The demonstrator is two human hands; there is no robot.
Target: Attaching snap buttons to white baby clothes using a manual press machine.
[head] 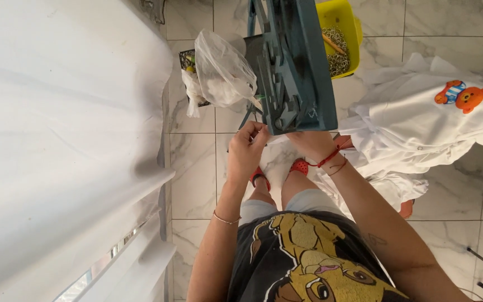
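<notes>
The left hand (247, 150) pinches a bit of white cloth (275, 141) between its fingertips at the near edge of a dark green metal press (292, 67), while the right hand (312, 142), with red strings at the wrist, rests against the near underside of the same machine, though I cannot tell whether it grips anything. A clear plastic bag (222, 72) hangs just to the left of the press, a yellow bin (346, 22) of small metal rings sits behind it on the far side, and a pile of white garments (420, 123), one with a bear picture, lies to the right above the marble floor (197, 179).
</notes>
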